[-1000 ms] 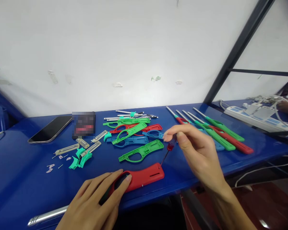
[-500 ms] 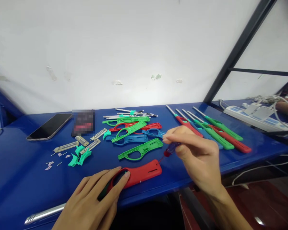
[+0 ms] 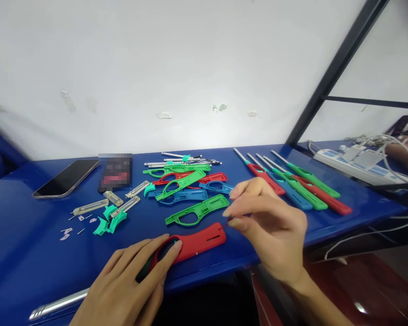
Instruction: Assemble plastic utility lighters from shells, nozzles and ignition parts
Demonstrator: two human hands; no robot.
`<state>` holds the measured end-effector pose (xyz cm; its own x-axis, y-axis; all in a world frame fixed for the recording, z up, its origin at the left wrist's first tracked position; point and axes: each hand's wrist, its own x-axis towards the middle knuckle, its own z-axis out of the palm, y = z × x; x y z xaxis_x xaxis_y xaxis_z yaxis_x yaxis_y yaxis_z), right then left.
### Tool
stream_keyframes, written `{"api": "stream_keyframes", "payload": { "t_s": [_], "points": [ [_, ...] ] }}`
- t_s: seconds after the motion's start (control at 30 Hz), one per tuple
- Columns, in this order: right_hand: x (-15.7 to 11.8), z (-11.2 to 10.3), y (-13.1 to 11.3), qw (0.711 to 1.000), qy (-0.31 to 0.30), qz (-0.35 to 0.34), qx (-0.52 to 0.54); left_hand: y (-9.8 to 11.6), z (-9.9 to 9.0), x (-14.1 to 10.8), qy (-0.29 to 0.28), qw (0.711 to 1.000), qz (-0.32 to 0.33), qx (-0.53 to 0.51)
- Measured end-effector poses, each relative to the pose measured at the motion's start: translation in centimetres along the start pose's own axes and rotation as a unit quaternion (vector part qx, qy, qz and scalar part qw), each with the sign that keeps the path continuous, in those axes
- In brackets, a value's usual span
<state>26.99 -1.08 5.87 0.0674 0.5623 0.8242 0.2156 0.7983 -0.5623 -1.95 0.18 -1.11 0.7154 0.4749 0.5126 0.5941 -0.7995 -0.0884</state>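
My left hand (image 3: pixel 136 276) lies over the looped end of a red lighter (image 3: pixel 200 243) at the table's front edge, fingers pressed on it. The lighter's silver tube (image 3: pixel 57 304) sticks out to the left below that hand. Closed in a pinch at the lighter's right end, my right hand (image 3: pixel 268 226) holds a small screwdriver. Its thin shaft (image 3: pixel 224 225) meets the corner of the red handle, while the fingers mostly hide its grip. Behind the lighter lies an open green shell half (image 3: pixel 199 210).
More shell halves (image 3: pixel 182 196), metal tubes (image 3: pixel 177 158), clear tanks (image 3: pixel 90 207) and teal pieces (image 3: pixel 109 220) lie on the blue table (image 3: pixel 27 253). Several whole lighters (image 3: pixel 301 183) are at right, a phone (image 3: pixel 66 179) at left. Beyond the frame is a power strip (image 3: pixel 360 167) and another person's hand (image 3: pixel 406 151).
My right hand has shifted slightly left, its fingers now covering the screwdriver's grip that showed before. My left hand stays on the red lighter. The whole view has shifted a little.
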Motion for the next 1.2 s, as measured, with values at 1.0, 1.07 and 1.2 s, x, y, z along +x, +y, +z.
{"api": "stream_keyframes", "payload": {
  "t_s": [1.0,1.07,1.2],
  "points": [
    [-0.3,-0.4,0.4,0.997,-0.055,-0.002,-0.056,0.3,-0.3,0.1,-0.007,0.999,-0.034,0.01],
    [-0.3,-0.5,0.4,0.997,-0.006,-0.006,-0.076,0.3,-0.2,0.1,-0.008,0.999,-0.031,0.012],
    [-0.2,-0.8,0.4,0.996,0.012,-0.011,-0.092,0.1,-0.3,0.1,-0.015,0.999,-0.027,0.013]
  ]
}}
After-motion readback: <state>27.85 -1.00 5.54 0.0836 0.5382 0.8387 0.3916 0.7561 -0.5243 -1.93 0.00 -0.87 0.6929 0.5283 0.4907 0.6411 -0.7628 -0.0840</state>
